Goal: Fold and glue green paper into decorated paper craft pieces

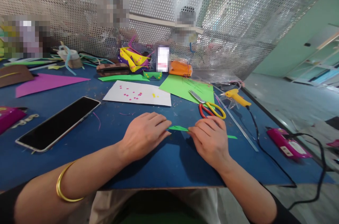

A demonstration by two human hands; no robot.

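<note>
Pressing down near the front edge of the blue worktop (79,139), we have both hands on a thin green paper strip (178,128) that lies flat between them. Our left hand (144,134) rests palm down, its fingers held together, with the fingertips (165,125) touching the strip's left end. Our right hand (210,137) covers the strip's middle, its fingers bunched and bearing on the paper; the grip there is a flat press, though we cannot tell whether the thumb pinches from beneath. The strip's far tip (232,137) pokes out from under that hand towards the right edge.

Just behind the right hand lie scissors (209,105) (red and yellow handles), partly on a green sheet (180,88). A white sheet (137,94) sits behind the left hand, and a dark phone (58,123) lies towards the left edge. A yellow glue gun (237,97) rests near the right edge.
</note>
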